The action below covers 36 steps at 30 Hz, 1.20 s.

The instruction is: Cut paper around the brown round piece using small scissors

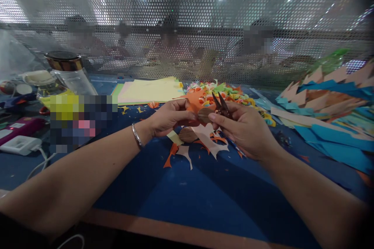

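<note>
My left hand [169,118] pinches an orange piece of paper [194,107] above the blue table [187,194]. A silver bracelet circles that wrist. My right hand [244,128] is closed around small dark scissors [221,105], their blades open and pointing up beside the paper. A small brown paper piece [204,114] sits between the two hands. Below them lie cut scraps [201,140] in orange and pale pink.
A stack of yellow and pink sheets [150,90] lies behind the hands, next to a heap of colourful cuttings [233,93]. Blue and tan cut paper [330,116] piles up at the right. A jar [68,72], a charger [19,144] and clutter stand at the left. Beyond a perforated screen [187,19] sit other people.
</note>
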### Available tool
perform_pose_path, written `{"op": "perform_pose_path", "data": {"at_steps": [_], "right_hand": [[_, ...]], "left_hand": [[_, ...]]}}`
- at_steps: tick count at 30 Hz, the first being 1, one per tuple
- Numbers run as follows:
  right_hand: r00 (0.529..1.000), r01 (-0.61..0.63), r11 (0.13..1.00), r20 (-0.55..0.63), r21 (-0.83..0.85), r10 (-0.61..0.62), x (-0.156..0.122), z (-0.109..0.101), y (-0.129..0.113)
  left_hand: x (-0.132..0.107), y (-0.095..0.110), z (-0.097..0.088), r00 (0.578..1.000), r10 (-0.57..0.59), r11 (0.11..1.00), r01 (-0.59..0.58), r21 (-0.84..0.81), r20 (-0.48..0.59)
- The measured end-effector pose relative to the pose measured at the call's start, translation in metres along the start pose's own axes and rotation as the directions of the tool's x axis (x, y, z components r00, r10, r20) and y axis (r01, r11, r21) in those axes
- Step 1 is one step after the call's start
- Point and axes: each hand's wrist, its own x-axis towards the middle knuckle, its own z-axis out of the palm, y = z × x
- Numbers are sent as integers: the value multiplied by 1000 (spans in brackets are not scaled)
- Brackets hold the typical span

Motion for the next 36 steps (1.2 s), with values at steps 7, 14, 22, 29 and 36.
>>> {"op": "perform_pose_path", "data": {"at_steps": [7, 14, 22, 29, 36], "right_hand": [[1000, 4, 1000, 2, -28, -3, 0, -1, 0], [1000, 21, 998, 18, -53, -20, 1, -1, -1], [1000, 6, 995, 26, -99, -3, 2, -4, 2], [999, 18, 991, 39, -130, -13, 3, -4, 3], [997, 40, 991, 69, -131, -31, 3, -4, 2]], "left_hand": [[2, -1, -4, 1000, -12, 999, 13, -38, 29], [0, 1, -3, 998, -22, 1000, 23, -21, 55], [-1, 0, 1, 995, -24, 999, 27, -29, 92], [0, -3, -3, 995, -22, 999, 25, -30, 98], [0, -2, 1, 999, -24, 999, 25, -21, 37]]}}
